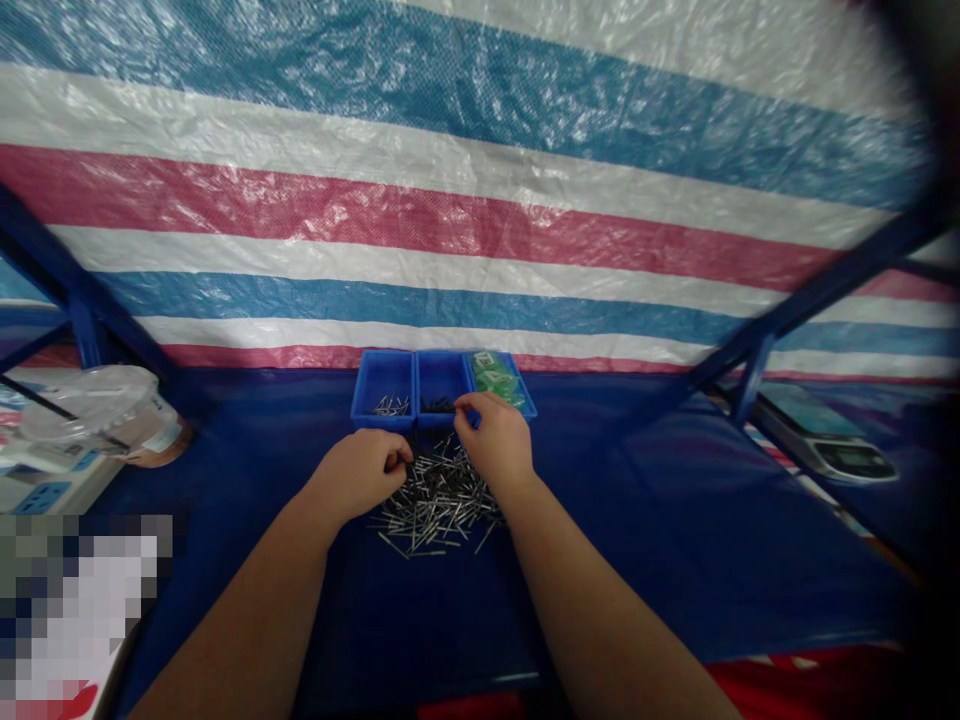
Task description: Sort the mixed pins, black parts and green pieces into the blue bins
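Note:
A loose pile of thin silver and black metal pins (439,505) lies on the blue tabletop. My left hand (364,468) is at the pile's upper left edge, its fingers curled in a pinch; anything between them is too small to make out. Over the front right of the middle blue bin (442,368) is my right hand (495,435), thumb and forefinger together, with its contents unclear. Dark small pieces (435,405) lie in that bin. The left blue bin (385,370) holds several silver pins (391,406). In the right blue bin (529,408) there is a green plastic packet (495,378).
A lidded plastic cup (154,430) with a straw stands at the left beside a white power strip (64,485). A digital scale (825,435) sits at the right. Blue metal frame bars (750,375) slope along both sides, and a striped plastic sheet (450,220) hangs behind.

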Available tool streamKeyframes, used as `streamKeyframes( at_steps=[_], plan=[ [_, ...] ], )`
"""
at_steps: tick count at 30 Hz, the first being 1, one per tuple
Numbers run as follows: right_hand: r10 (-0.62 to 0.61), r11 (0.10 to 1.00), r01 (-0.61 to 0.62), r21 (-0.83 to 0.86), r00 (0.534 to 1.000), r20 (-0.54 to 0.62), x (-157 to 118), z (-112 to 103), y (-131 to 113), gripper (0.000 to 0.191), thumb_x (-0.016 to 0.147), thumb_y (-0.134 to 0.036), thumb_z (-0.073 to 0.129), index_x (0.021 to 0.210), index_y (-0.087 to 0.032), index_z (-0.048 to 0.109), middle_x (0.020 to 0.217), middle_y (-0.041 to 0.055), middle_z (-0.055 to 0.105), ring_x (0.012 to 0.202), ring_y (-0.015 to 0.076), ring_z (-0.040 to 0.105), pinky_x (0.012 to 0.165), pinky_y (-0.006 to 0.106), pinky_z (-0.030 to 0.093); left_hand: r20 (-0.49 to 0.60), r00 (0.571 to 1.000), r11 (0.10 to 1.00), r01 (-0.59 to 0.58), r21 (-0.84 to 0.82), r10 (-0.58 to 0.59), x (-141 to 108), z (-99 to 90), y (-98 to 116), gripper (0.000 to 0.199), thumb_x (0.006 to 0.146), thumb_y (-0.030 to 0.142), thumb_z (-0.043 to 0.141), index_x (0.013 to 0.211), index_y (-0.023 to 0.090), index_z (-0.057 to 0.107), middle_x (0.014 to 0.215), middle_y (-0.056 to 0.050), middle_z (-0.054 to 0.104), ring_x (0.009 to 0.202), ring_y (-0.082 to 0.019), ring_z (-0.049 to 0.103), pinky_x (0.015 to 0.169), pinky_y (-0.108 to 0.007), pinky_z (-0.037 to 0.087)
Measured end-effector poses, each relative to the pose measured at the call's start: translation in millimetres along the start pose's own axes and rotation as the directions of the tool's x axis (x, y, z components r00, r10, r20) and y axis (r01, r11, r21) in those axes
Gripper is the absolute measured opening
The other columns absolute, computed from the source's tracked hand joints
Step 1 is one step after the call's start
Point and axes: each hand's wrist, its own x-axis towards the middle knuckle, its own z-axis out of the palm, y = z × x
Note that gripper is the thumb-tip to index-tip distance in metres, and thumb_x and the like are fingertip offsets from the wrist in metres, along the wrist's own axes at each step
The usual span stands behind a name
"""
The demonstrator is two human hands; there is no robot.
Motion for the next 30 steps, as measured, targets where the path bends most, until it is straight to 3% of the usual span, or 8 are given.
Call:
streamKeyframes(
  at_steps=[8, 15, 22, 30],
  plan=[
    [0.000, 1.000, 0.000, -0.008, 0.999, 0.047, -2, -1, -5, 0.018, 0.086, -0.016, 0.058, 0.095, -0.020, 0.073, 0.098, 0.0065, 0.073, 0.089, 0.0212, 0.068, 0.080, 0.033, 0.051, 0.009, 0.998, 0.997, -0.062, 0.045, 0.062, -1, 4.1, 2, 0.017, 0.077, 0.026, 0.066, 0.091, 0.025, 0.076, 0.085, -0.002, 0.072, 0.076, -0.020, 0.066, 0.071, -0.032, 0.047],
    [-0.044, 0.994, 0.040, 0.098, 0.998, 0.039, -6, -5, -1, 0.021, 0.087, -0.018, 0.058, 0.102, -0.020, 0.072, 0.101, 0.0063, 0.072, 0.077, 0.0171, 0.064, 0.073, 0.031, 0.050, 0.001, 0.985, 0.985, -0.173, 0.013, 0.173, 2, 11.3, 8, 0.027, 0.085, 0.015, 0.057, 0.103, 0.025, 0.074, 0.104, -0.003, 0.070, 0.088, -0.018, 0.067, 0.084, -0.033, 0.052],
    [-0.066, 0.981, 0.056, 0.184, 0.997, 0.047, -8, -11, -1, 0.015, 0.088, -0.019, 0.058, 0.095, -0.020, 0.071, 0.093, 0.0040, 0.070, 0.066, 0.0128, 0.058, 0.066, 0.028, 0.047, -0.001, 0.989, 0.988, -0.147, 0.036, 0.147, 5, 15.7, 5, 0.017, 0.086, 0.018, 0.064, 0.098, 0.023, 0.076, 0.099, -0.004, 0.071, 0.095, -0.021, 0.065, 0.089, -0.036, 0.051],
    [-0.090, 0.975, 0.075, 0.207, 0.994, 0.063, -9, -14, -2, 0.014, 0.089, -0.018, 0.057, 0.090, -0.019, 0.070, 0.087, 0.0033, 0.069, 0.070, 0.0137, 0.059, 0.068, 0.028, 0.046, 0.008, 0.988, 0.987, -0.158, 0.034, 0.157, 6, 14.7, 9, 0.015, 0.088, 0.017, 0.062, 0.095, 0.022, 0.075, 0.088, -0.004, 0.071, 0.086, -0.020, 0.065, 0.078, -0.033, 0.050]
  ],
)
